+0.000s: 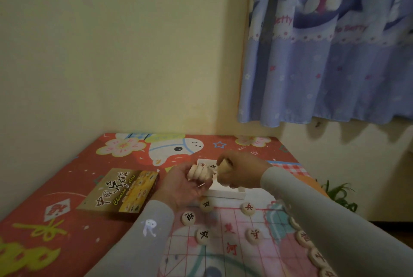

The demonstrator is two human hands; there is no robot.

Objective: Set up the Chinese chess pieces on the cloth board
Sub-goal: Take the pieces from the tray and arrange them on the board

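Chess pieces (200, 173), pale wooden discs stacked in a short column, sit in the left hand (182, 187), whose fingers curl round the stack above the far edge of the cloth board (225, 245). The right hand (237, 170) is just beside it, fingers curled round what looks like a further light wooden piece, though the grip hides most of it. Behind and under both hands lies a white tray (225, 194) with a few discs showing at its far end. Below the hands, single discs with black or red characters lie on the board's pink grid, and a row of them runs under the right forearm. Left of the left hand rests the game's brown and yellow box (120, 192). Everything sits on a red cartoon-printed mat (67, 187) pushed into a corner of cream walls (111, 53). A blue curtain (330, 64) with bear prints hangs above the right hand, and green leaves (339, 194) show beyond the right sleeve.
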